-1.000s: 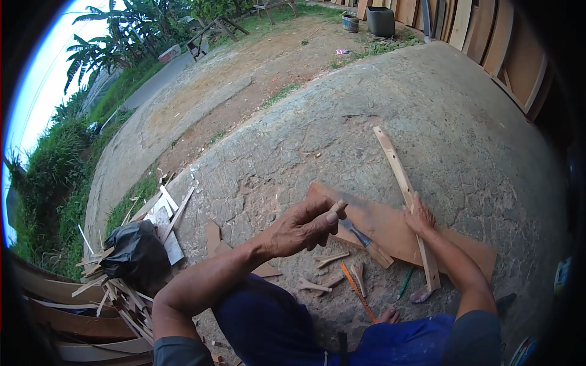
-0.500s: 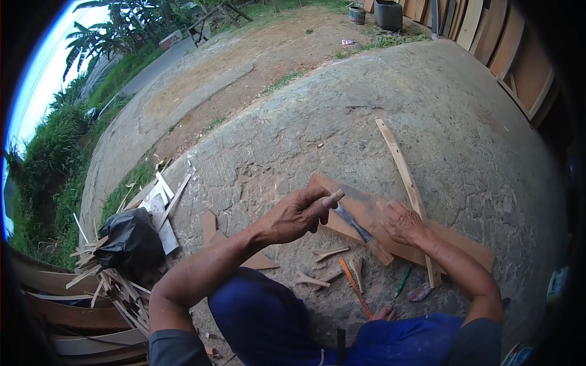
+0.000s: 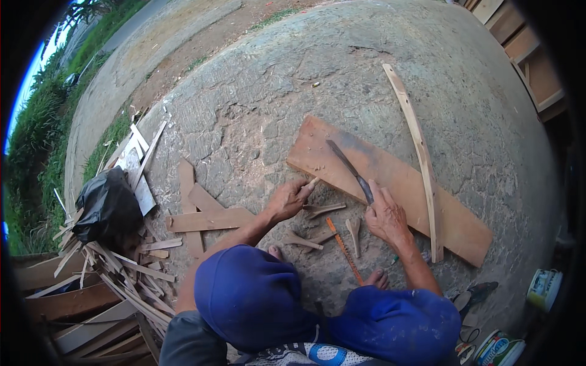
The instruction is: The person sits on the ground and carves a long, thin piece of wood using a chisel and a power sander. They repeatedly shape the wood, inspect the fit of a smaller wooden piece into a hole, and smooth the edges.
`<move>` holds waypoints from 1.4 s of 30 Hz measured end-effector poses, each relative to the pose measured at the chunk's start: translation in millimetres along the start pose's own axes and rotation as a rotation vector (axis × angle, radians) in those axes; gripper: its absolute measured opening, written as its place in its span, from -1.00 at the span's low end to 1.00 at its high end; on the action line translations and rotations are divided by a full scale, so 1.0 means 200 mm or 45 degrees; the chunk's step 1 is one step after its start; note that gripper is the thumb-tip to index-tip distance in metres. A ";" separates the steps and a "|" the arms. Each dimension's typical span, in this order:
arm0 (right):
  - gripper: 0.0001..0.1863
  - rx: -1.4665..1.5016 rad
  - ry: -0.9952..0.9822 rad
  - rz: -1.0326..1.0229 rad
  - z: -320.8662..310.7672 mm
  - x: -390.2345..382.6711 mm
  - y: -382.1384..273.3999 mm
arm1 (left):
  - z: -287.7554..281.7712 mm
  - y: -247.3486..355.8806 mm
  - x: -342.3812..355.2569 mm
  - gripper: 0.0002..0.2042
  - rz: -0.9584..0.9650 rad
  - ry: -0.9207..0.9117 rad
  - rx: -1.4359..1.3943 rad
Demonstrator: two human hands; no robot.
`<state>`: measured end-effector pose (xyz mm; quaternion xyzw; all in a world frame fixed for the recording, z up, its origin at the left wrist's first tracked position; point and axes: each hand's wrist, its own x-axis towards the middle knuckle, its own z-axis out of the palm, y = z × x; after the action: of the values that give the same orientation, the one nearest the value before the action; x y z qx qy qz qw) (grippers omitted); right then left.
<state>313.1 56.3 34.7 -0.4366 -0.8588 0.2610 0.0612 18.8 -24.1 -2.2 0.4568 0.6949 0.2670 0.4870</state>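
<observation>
My left hand (image 3: 290, 198) is closed around a small pale wooden piece (image 3: 312, 183) at the near edge of a wide brown plank (image 3: 305, 140). My right hand (image 3: 384, 216) grips a long, dark-bladed chisel-like tool (image 3: 347, 165), its blade extending over the plank. A long pale batten with holes (image 3: 408, 113) crosses the plank to the right. Small forked wooden pieces (image 3: 353, 235) and an orange strip with dark markings (image 3: 342, 244) rest on the concrete below my hands, near my bare feet (image 3: 377, 279).
Crossed board offcuts (image 3: 201, 222) lie left of my hands. A black plastic bag (image 3: 107, 204) sits on a pile of thin scraps (image 3: 143, 152). Boards lean at the upper right (image 3: 519, 46). Two tubs (image 3: 543, 288) stand at lower right, and a grassy bank (image 3: 36, 122) is beyond.
My right hand has moved from the batten to the tool, now gripped and turned over the plank. My left hand has dropped toward the plank's edge. The view has tilted downward.
</observation>
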 end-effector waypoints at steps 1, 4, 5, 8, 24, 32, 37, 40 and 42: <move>-0.24 0.064 -0.009 0.029 0.00 0.00 -0.01 | 0.00 0.01 -0.01 -0.58 0.037 0.021 0.017; -0.29 0.669 -0.128 0.237 0.03 -0.04 -0.05 | 0.00 0.05 -0.01 -0.55 0.040 0.062 0.156; -0.30 0.818 -0.133 0.291 0.04 -0.05 -0.05 | 0.00 0.07 0.01 -0.50 0.044 0.069 0.152; -0.30 1.012 -0.089 0.334 0.05 -0.07 -0.04 | -0.03 0.07 0.03 -0.46 0.019 0.044 0.214; -0.27 0.961 -0.288 0.426 -0.04 -0.10 -0.09 | -0.06 0.11 0.08 -0.45 -0.107 0.022 0.200; -0.32 0.238 -0.096 0.231 -0.04 -0.04 -0.09 | -0.09 0.07 0.03 -0.58 0.096 0.166 0.540; -0.46 0.001 0.038 0.260 -0.16 -0.08 0.03 | -0.02 0.23 0.08 -0.56 0.051 0.049 0.666; -0.47 -0.066 0.161 0.155 -0.05 -0.07 0.05 | 0.00 0.04 0.07 -0.68 0.098 0.100 0.106; -0.58 -0.064 0.219 0.165 0.06 -0.02 0.06 | 0.00 -0.04 0.03 -0.75 0.142 0.115 -0.138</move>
<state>320.8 53.6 18.9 -0.5134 -0.8266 0.2044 0.1065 13.9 -21.9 -11.9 0.4553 0.6742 0.3511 0.4636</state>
